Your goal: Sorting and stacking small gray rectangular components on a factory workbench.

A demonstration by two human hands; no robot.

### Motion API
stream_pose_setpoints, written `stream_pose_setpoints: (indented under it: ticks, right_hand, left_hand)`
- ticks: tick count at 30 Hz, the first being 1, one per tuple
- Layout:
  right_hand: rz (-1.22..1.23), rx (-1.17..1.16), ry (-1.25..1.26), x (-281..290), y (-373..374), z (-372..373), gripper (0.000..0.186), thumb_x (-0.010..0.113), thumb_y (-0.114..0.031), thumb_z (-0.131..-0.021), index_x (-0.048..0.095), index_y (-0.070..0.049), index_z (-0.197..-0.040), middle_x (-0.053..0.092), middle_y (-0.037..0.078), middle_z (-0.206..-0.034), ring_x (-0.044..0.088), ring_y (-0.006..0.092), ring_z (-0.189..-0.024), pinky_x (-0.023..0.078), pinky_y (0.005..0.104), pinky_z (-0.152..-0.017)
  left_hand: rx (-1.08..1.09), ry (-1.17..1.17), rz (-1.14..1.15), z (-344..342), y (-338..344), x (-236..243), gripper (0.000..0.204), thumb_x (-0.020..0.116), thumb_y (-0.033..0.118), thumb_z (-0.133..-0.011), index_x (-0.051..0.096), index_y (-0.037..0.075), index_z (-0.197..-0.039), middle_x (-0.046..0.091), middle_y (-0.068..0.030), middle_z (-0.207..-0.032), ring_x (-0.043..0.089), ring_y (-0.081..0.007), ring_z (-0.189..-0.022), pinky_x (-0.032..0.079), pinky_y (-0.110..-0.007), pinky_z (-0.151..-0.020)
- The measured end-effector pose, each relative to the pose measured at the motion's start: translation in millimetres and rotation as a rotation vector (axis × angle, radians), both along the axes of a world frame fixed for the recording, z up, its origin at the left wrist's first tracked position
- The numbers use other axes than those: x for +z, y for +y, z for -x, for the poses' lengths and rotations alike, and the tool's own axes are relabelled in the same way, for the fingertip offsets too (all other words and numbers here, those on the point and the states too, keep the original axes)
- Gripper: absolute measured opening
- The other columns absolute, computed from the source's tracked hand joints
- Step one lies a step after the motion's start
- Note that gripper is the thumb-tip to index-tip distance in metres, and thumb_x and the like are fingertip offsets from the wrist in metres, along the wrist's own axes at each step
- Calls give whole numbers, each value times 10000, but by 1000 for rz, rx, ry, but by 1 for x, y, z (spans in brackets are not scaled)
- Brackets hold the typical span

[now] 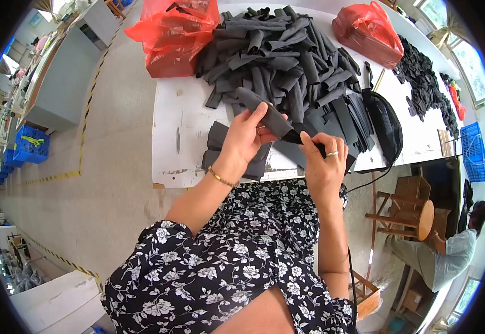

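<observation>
Over the white table (pixel 174 128), my left hand (pixel 248 133) is closed round a dark grey tubular piece (pixel 258 101). My right hand (pixel 323 167) pinches a narrow black piece (pixel 299 137) at the tube's lower right end; whether it sits inside the tube I cannot tell. Behind both hands lies a big heap (pixel 276 50) of similar grey pieces. A stack of flat dark pieces (pixel 354 122) lies to the right, beside a long black padded item (pixel 387 128) with a cord. More flat grey pieces (pixel 217 136) are under and beside my left hand.
Red plastic bags (pixel 175 42) (pixel 365 30) stand at both back corners. Small black pieces (pixel 420 78) are heaped at right, near a blue basket (pixel 473 150). A wooden stool (pixel 420 220) and a seated person (pixel 443 261) are at right. Blue crates (pixel 28 145) stand across the aisle.
</observation>
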State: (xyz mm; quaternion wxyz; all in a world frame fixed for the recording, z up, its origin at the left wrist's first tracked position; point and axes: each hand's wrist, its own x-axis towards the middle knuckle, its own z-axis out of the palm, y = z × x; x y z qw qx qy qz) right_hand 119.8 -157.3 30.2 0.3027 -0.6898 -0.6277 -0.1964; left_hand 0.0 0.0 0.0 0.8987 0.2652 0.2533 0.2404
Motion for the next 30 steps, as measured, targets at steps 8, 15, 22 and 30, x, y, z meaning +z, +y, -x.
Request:
stream_pose_setpoints:
  ticks: [8,15,22,30]
  right_hand:
    - [-87,-135,29,-3,15,15,547,799,-97,-673,642,-79,-1196,542,58,-1036,540,260,-926,413,404,-801]
    - [-90,-96,15,4,8,8,357,750,-61,-714,708,-93,-1067,567,18,-944,560,215,-885,412,371,-797]
    - [-153,-31,-97,5,6,3,285,710,-45,-736,725,-85,-1018,571,1,-934,579,193,-862,425,362,-784]
    - [-151,-144,-15,-6,17,26,478,771,-90,-725,639,-61,-1184,541,60,-1034,557,248,-915,416,387,-792]
  left_hand:
    - [486,14,-377,-8,-32,13,252,665,133,-921,541,30,-1115,689,-149,-1010,699,-215,-886,599,-316,-707]
    - [234,57,-252,3,-10,18,258,667,122,-913,543,34,-1122,693,-134,-982,707,-215,-823,597,-307,-632]
    - [111,31,-199,2,-1,13,274,692,160,-901,561,34,-1105,696,-152,-986,709,-226,-831,606,-334,-672]
    - [480,8,-472,-8,-49,16,485,703,-75,-818,460,-9,-1233,641,-118,-1044,665,-184,-915,579,-298,-787]
